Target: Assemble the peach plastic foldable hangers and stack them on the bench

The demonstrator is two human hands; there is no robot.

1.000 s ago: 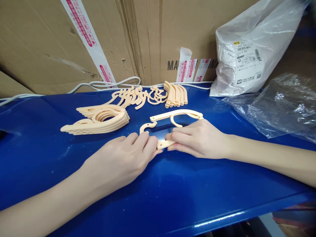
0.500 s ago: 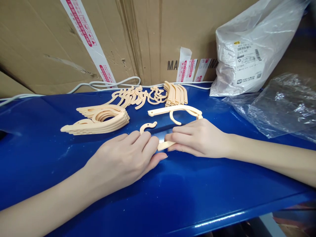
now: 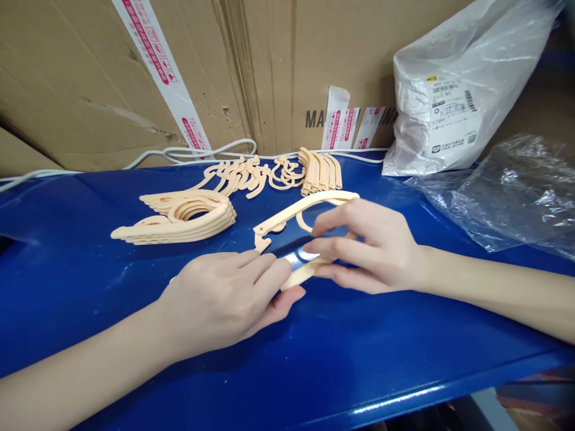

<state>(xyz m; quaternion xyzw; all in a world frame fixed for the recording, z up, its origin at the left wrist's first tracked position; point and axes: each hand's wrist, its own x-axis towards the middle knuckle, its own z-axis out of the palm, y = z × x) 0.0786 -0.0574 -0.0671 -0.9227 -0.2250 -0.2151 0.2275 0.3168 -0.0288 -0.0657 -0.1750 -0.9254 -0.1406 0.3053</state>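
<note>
Above the blue bench (image 3: 314, 365), left hand (image 3: 231, 293) and right hand (image 3: 375, 245) grip one jointed beige frame (image 3: 305, 206); a frame stack (image 3: 179, 229) looks done, curved pieces (image 3: 255, 179) and bars (image 3: 314, 173) lie unjoined.

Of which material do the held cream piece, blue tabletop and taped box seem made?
Held cream piece: probably plastic, low sheen; even colour, no visible grain.
Blue tabletop: glossy, perhaps painted metal; it mirrors light.
Taped box: matte, apparently cardboard; creased and scuffed.

Near tabletop (image 3: 296, 371) open, hanger stack (image 3: 204, 226) beyond left hand (image 3: 233, 293)
</note>
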